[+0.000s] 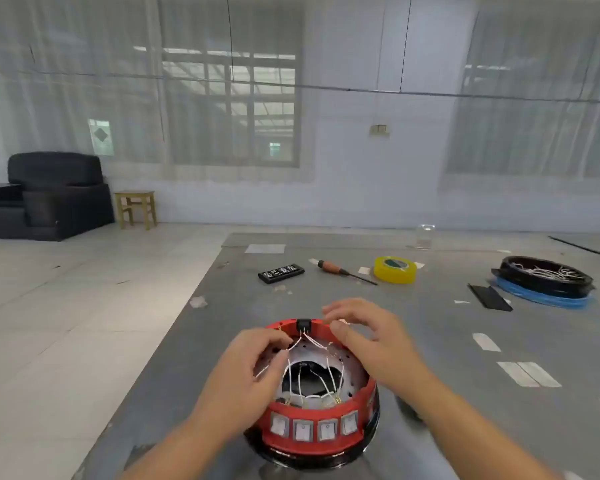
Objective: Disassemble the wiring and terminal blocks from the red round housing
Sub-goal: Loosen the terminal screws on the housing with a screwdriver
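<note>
Apparently mid-unplugging, the left hand point(253, 362) pinches thin white wires point(312, 344) inside the red round plastic housing point(312, 424) on the grey table point(430, 341), the right hand point(368, 337) hovers with loosely spread fingers holding nothing; pull gently near the small black terminal block point(304, 325).

Both bare forearms reach forward and converge, the left hand point(246, 368) with fingers curled and fingertips pinched together, the right hand point(371, 337) held palm-down just beside it, its fingers loosely spread and thumb pointing inward.
</note>
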Tool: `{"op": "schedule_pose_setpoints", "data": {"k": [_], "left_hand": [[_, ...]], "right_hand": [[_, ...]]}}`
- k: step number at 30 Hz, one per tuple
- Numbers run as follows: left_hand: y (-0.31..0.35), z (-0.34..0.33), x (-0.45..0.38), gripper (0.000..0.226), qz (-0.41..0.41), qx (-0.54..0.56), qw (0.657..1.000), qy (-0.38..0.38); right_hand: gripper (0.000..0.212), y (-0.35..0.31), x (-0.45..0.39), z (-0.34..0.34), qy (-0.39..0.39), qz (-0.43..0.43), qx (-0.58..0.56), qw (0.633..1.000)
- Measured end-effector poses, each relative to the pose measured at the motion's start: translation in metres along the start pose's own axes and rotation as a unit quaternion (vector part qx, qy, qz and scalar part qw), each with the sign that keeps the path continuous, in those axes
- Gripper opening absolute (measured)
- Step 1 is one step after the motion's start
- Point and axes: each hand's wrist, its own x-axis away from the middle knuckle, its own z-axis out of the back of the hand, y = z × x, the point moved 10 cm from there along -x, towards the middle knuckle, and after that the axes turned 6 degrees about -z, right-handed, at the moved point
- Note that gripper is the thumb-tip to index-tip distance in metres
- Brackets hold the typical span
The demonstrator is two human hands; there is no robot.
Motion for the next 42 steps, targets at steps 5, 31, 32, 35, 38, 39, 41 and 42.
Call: {"op": "schedule_pose_setpoints", "data": {"k": [5, 31, 32, 35, 38, 39, 41, 42], "left_hand": [[-0.016, -0.018, 0.001, 0.026, -0.012, 0.002, 1.0, 0.027], [-0.061, -0.022, 0.017, 0.036, 0.047, -0.059, 0.994, -0.085], [-0.063, -0.022, 0.017, 0.037, 0.055, -0.046, 0.994, -0.088], [-0.071, -0.022, 0.018, 0.044, 0.084, 0.001, 0.993, -0.08], [-0.083, -0.02, 0.021, 0.062, 0.142, 0.065, 0.987, -0.045], [-0.086, -0.02, 0.022, 0.066, 0.16, 0.088, 0.983, -0.036], [-0.092, -0.025, 0.025, 0.071, 0.186, 0.132, 0.973, -0.032], [-0.095, -0.027, 0.027, 0.073, 0.194, 0.144, 0.97, -0.032]], "right_hand": [[0.016, 0.067, 0.013, -0.018, 0.09, -0.114, -0.002, 0.989], [0.056, 0.096, 0.031, -0.041, 0.06, -0.18, 0.093, 0.977], [0.06, 0.098, 0.031, -0.041, 0.065, -0.185, 0.092, 0.976], [0.066, 0.109, 0.029, -0.036, 0.095, -0.214, 0.043, 0.971], [0.065, 0.126, 0.025, -0.034, 0.111, -0.252, 0.004, 0.961], [0.068, 0.13, 0.024, -0.037, 0.1, -0.266, 0.003, 0.959], [0.069, 0.135, 0.023, -0.041, 0.082, -0.278, 0.005, 0.957], [0.067, 0.137, 0.023, -0.042, 0.076, -0.282, 0.001, 0.956]]}}
